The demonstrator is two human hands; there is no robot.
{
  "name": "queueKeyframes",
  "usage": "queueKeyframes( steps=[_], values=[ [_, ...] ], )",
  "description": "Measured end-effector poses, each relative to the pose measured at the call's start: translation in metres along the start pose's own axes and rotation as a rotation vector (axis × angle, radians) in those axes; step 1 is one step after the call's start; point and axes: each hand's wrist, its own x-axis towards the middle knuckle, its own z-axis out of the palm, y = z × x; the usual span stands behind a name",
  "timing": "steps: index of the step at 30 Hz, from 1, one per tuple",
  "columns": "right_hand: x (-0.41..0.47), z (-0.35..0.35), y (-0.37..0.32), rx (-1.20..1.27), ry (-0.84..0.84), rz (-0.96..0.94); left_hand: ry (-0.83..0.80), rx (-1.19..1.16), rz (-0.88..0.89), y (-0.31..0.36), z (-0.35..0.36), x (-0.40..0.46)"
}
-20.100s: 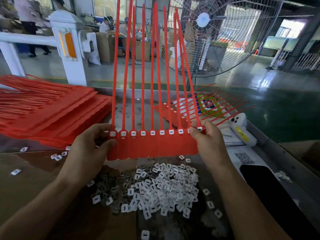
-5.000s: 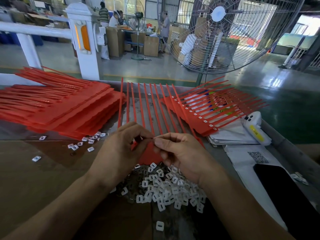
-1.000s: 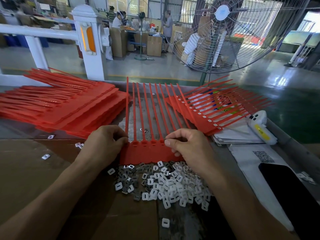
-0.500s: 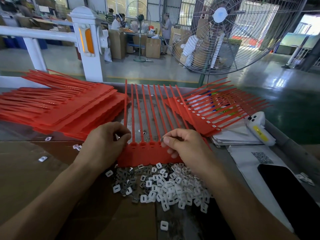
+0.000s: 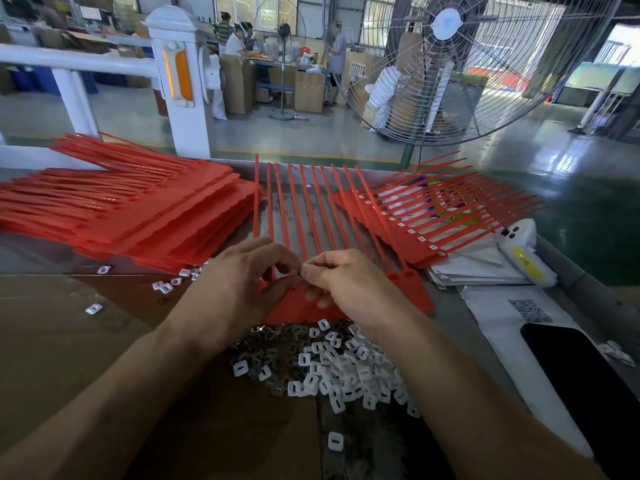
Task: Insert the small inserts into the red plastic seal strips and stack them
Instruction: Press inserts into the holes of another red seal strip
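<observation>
Your left hand [image 5: 239, 285] and right hand [image 5: 349, 285] meet over the seal strip sheet [image 5: 304, 223] lying straight ahead of you on the table [image 5: 52, 341]. The pile of inserts [image 5: 332, 368] sits just before it, toward you. A stack of sheets [image 5: 131, 209] lies to your left, another [image 5: 426, 216] to your right, with the floor fan [image 5: 446, 64] behind.

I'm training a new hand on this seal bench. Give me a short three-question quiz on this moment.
1. True or false: the stack with white inserts already fitted lies to the person's right.
2. Where is the pile of loose inserts? A) on the fan B) just in front of the hands C) on the black phone
3. Fill in: left hand and right hand meet over the red ____.

Key: 1 true; 2 B; 3 strip.
</observation>
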Motion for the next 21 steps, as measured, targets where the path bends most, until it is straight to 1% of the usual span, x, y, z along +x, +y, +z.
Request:
queueKeyframes(
  steps=[4, 6, 8, 10, 12, 16, 21],
  values=[
    [-0.001, 0.001, 0.003, 0.051, 0.025, -0.01, 0.007, 0.072, 0.005, 0.002, -0.002, 0.0],
    [-0.001, 0.001, 0.005, 0.086, 0.059, -0.023, 0.025, 0.059, -0.082, -0.002, -0.004, 0.001],
    [-0.002, 0.0, 0.008, 0.063, 0.099, -0.044, 0.036, 0.063, -0.217, -0.01, -0.006, 0.0],
    [-0.003, -0.002, 0.011, 0.03, 0.116, -0.069, 0.023, 0.066, -0.332, -0.016, -0.008, -0.001],
    [-0.005, -0.003, 0.012, 0.028, 0.126, -0.09, -0.015, 0.07, -0.394, -0.016, -0.008, -0.001],
    [-0.006, -0.003, 0.014, 0.027, 0.122, -0.102, -0.081, 0.062, -0.443, -0.011, -0.006, 0.0],
    [-0.007, -0.003, 0.016, -0.002, 0.103, -0.101, -0.097, 0.071, -0.467, -0.01, -0.003, 0.002]
  ],
)
